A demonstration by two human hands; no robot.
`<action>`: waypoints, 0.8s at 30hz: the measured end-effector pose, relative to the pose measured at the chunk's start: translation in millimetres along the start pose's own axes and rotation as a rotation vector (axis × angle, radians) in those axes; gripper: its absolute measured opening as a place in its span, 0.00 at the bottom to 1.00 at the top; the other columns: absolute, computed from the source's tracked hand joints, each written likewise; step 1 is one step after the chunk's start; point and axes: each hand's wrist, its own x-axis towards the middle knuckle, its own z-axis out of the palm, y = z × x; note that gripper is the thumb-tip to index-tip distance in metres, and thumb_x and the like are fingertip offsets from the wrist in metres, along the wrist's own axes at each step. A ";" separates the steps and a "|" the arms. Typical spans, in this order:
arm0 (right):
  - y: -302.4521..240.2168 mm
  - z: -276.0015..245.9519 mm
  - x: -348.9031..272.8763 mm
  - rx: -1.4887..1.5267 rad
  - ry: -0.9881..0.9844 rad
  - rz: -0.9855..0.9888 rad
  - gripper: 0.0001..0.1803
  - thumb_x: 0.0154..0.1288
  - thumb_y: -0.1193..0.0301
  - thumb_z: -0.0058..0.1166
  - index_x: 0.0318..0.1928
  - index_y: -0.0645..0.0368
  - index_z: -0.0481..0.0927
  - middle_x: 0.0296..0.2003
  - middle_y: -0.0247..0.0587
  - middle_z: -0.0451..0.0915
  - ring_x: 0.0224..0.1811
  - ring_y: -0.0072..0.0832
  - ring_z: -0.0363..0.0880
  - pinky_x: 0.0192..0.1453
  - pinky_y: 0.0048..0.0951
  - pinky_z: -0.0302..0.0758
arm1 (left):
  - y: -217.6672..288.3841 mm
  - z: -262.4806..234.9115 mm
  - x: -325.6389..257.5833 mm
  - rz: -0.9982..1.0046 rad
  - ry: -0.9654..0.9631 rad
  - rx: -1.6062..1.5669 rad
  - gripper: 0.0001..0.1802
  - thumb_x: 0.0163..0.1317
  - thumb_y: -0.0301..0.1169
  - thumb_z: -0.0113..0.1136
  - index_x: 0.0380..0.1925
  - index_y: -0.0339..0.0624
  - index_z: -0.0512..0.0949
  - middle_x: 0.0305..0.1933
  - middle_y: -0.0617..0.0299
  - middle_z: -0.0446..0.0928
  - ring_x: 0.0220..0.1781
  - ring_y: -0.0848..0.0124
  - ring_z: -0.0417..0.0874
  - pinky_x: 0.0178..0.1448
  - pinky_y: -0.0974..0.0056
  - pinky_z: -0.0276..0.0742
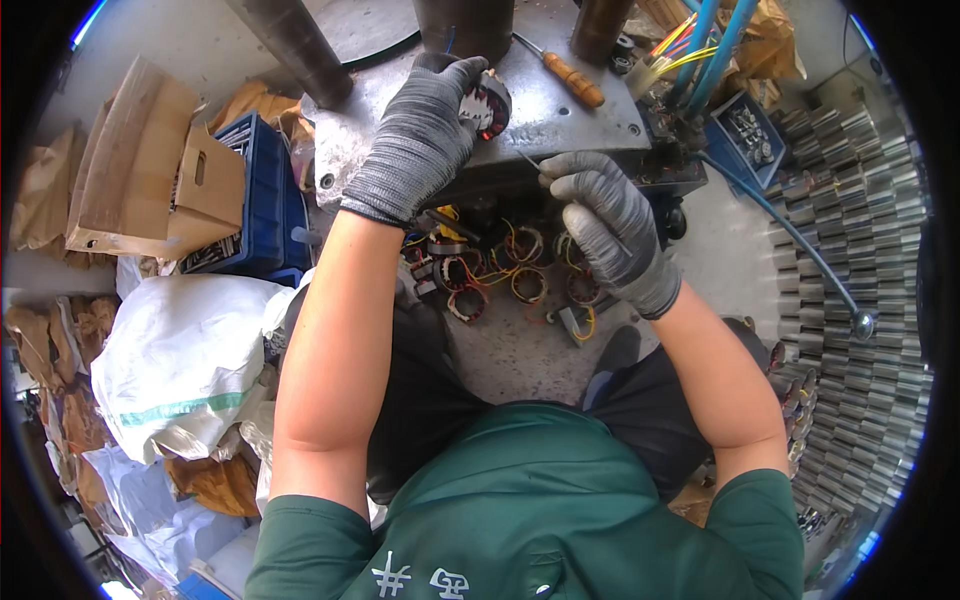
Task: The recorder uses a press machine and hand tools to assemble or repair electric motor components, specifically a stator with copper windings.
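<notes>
head view. gloved left hand [420,135], between eleven and twelve o'clock: curled round a wound coil ring [492,105], partly closed, far fingertips hidden. ring placed at twelve, near the front edge of a steel plate [590,127]; contact with plate impossible to tell. gloved right hand [610,220], two o'clock: thumb and forefinger pinched on a thin rod [529,160], other fingers folded; rod tip toward ten, apart from the ring.

risks, as judged: slipping rod, from a loose pinch, liable to nick windings or glove; dropped ring, from a slack grip, liable to strike the coil rings [448,249] below.

edges and room: plate edge close to both hands; thick post [465,25] at twelve, just beyond left fingers; wooden-handled tool [572,80] at one, easily knocked; bare plate between ring and tool; open floor [735,255] at three, crossed by blue hose [772,208].
</notes>
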 end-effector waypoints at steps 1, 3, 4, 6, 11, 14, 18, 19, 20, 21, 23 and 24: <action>-1.1 1.5 0.4 -0.070 -0.006 -0.015 0.10 0.67 0.81 0.57 0.48 0.65 0.80 0.54 0.50 0.82 0.57 0.43 0.84 0.65 0.38 0.79 | 5.5 -1.7 1.1 -0.040 -0.010 -0.058 0.30 0.59 0.17 0.68 0.63 0.47 0.83 0.62 0.52 0.80 0.59 0.55 0.84 0.64 0.57 0.82; 1.9 5.2 2.1 -0.135 -0.015 -0.035 0.11 0.64 0.82 0.58 0.47 0.63 0.80 0.53 0.50 0.82 0.56 0.47 0.84 0.63 0.39 0.80 | 12.7 -7.5 1.0 0.011 -0.078 0.081 0.30 0.58 0.16 0.68 0.62 0.47 0.84 0.62 0.52 0.80 0.59 0.56 0.84 0.64 0.58 0.83; 0.0 7.7 3.3 -0.135 -0.011 -0.043 0.11 0.64 0.82 0.58 0.47 0.63 0.80 0.53 0.50 0.82 0.56 0.47 0.84 0.63 0.39 0.80 | 19.7 -16.5 0.5 0.067 -0.130 0.229 0.29 0.58 0.15 0.68 0.61 0.47 0.84 0.61 0.52 0.80 0.59 0.58 0.84 0.63 0.58 0.83; -0.8 13.4 3.4 -0.220 -0.015 -0.043 0.11 0.63 0.81 0.60 0.47 0.63 0.81 0.54 0.50 0.83 0.56 0.48 0.84 0.61 0.41 0.81 | 20.0 -19.6 -0.1 0.123 -0.087 0.295 0.30 0.57 0.14 0.69 0.60 0.47 0.85 0.62 0.52 0.79 0.59 0.60 0.83 0.60 0.58 0.84; 14.6 27.0 7.9 -0.325 -0.017 -0.098 0.13 0.63 0.78 0.64 0.48 0.64 0.82 0.55 0.53 0.83 0.57 0.49 0.84 0.61 0.44 0.83 | -1.7 10.6 -7.4 0.153 -0.031 -0.027 0.38 0.51 0.19 0.79 0.65 0.51 0.82 0.64 0.52 0.77 0.62 0.57 0.82 0.65 0.59 0.84; 23.5 30.1 8.0 -0.373 -0.004 -0.113 0.15 0.63 0.77 0.64 0.50 0.65 0.83 0.56 0.55 0.83 0.58 0.50 0.84 0.62 0.44 0.83 | -2.1 16.0 -5.6 0.107 -0.085 -0.053 0.42 0.48 0.22 0.82 0.67 0.52 0.80 0.66 0.50 0.75 0.64 0.55 0.82 0.69 0.60 0.83; 35.7 30.6 6.4 -0.364 0.009 -0.102 0.16 0.64 0.77 0.62 0.52 0.67 0.83 0.57 0.57 0.83 0.59 0.52 0.84 0.64 0.44 0.82 | 5.8 16.4 -7.8 0.145 -0.074 -0.008 0.47 0.48 0.22 0.82 0.71 0.55 0.75 0.66 0.48 0.74 0.63 0.50 0.83 0.68 0.56 0.84; 36.6 31.2 6.8 -0.364 0.010 -0.103 0.16 0.64 0.77 0.62 0.52 0.67 0.83 0.57 0.57 0.83 0.59 0.52 0.84 0.64 0.44 0.82 | 5.9 19.7 -8.2 0.146 -0.074 -0.006 0.47 0.48 0.22 0.82 0.71 0.55 0.75 0.66 0.48 0.74 0.63 0.50 0.83 0.68 0.56 0.84; 37.4 31.7 7.2 -0.357 -0.001 -0.110 0.15 0.65 0.77 0.61 0.52 0.67 0.83 0.57 0.57 0.83 0.59 0.51 0.84 0.64 0.44 0.82 | 4.6 24.9 -9.3 0.139 -0.049 -0.029 0.45 0.50 0.20 0.76 0.71 0.56 0.75 0.66 0.45 0.74 0.62 0.47 0.83 0.67 0.54 0.83; 38.0 32.0 7.8 -0.350 -0.013 -0.117 0.15 0.65 0.77 0.60 0.51 0.67 0.83 0.57 0.57 0.82 0.59 0.51 0.83 0.64 0.44 0.82 | 3.8 28.9 -10.3 0.130 -0.023 -0.051 0.44 0.51 0.17 0.70 0.71 0.56 0.75 0.67 0.43 0.74 0.62 0.44 0.82 0.66 0.51 0.83; 38.4 32.2 9.0 -0.345 -0.018 -0.114 0.14 0.65 0.78 0.60 0.52 0.67 0.83 0.57 0.57 0.82 0.60 0.51 0.83 0.65 0.44 0.82 | 4.5 33.6 -11.3 0.113 -0.012 -0.031 0.45 0.51 0.17 0.70 0.72 0.56 0.74 0.66 0.43 0.74 0.62 0.44 0.82 0.66 0.51 0.83; 38.8 32.3 9.5 -0.342 -0.023 -0.110 0.14 0.66 0.78 0.59 0.52 0.68 0.83 0.57 0.57 0.82 0.60 0.51 0.83 0.65 0.44 0.82 | 4.0 35.1 -11.8 0.096 -0.001 -0.013 0.45 0.52 0.17 0.69 0.73 0.56 0.72 0.66 0.43 0.74 0.61 0.44 0.83 0.66 0.50 0.83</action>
